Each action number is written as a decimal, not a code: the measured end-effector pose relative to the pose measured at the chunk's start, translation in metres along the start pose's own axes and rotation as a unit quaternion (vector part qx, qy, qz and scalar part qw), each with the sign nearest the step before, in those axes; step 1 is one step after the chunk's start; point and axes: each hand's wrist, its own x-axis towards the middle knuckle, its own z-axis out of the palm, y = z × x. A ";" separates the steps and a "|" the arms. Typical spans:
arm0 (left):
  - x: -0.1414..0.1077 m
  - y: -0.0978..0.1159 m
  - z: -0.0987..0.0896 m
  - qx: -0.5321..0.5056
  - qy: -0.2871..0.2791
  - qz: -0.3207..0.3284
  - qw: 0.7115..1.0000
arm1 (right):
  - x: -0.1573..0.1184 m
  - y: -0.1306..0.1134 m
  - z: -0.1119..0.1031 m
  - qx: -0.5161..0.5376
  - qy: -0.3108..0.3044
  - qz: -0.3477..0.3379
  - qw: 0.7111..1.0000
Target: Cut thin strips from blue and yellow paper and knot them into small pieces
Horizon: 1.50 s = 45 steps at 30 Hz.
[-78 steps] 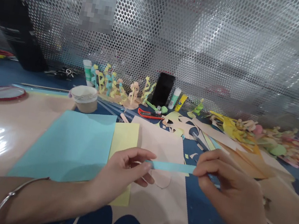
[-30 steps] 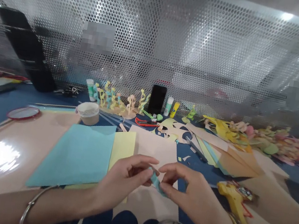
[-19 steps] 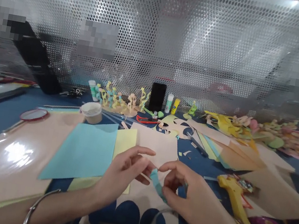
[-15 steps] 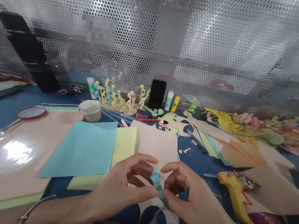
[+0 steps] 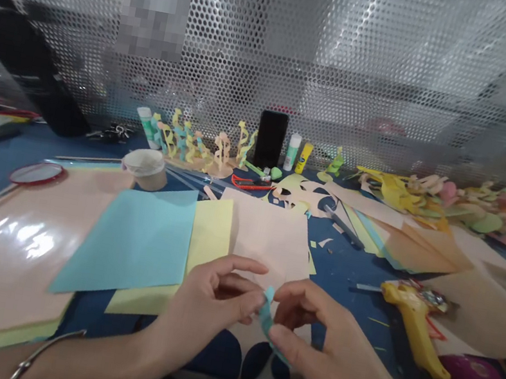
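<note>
Pinching curved blue paper strip (image 5: 266, 317) at six o'clock by its lower part with right hand (image 5: 328, 346), likely to steady it. Holding left hand (image 5: 209, 296) narrow beside its upper end; cannot tell whether touching. Note yellow glue gun (image 5: 416, 324) at four o'clock, seemingly placed for easy reach.

You face a silvery perforated panel (image 5: 283, 44), streaked with bright reflections (image 5: 374, 2), that rises behind your blue tabletop (image 5: 341, 270)

Matt paper strip (image 5: 266, 315), glossy plastic sleeve (image 5: 23, 240), perforated shiny metal panel (image 5: 289, 39)
</note>
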 end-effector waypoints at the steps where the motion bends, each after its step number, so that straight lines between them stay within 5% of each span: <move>1: 0.000 -0.001 0.000 -0.002 -0.003 0.002 1.000 | 0.000 0.000 0.000 0.000 -0.003 0.007 1.000; 5: 0.000 -0.004 0.000 -0.019 -0.014 -0.014 1.000 | 0.000 0.001 0.003 -0.033 0.014 0.007 0.999; 9: -0.001 -0.007 0.000 -0.016 -0.022 0.002 1.000 | -0.001 0.006 0.003 -0.098 0.067 -0.102 0.988; 14: -0.003 -0.006 0.004 -0.096 -0.061 -0.068 0.991 | -0.003 0.013 0.001 -0.232 0.142 -0.289 0.918; 18: -0.004 -0.007 0.005 -0.074 -0.090 -0.126 0.985 | -0.005 0.014 0.000 -0.277 0.181 -0.339 0.881; 28: 0.002 -0.014 0.000 -0.077 -0.030 -0.075 0.994 | -0.003 0.010 0.000 -0.287 0.259 -0.277 0.880; 32: 0.001 -0.011 0.002 -0.092 0.004 -0.083 0.992 | -0.004 0.008 0.003 -0.238 0.191 -0.272 0.913; 39: -0.001 -0.011 0.001 -0.091 0.001 -0.089 0.992 | -0.002 0.010 0.005 -0.149 0.102 -0.159 0.971; 45: -0.001 -0.010 0.001 -0.080 0.003 -0.075 0.994 | -0.001 0.006 0.001 -0.096 0.052 -0.076 0.991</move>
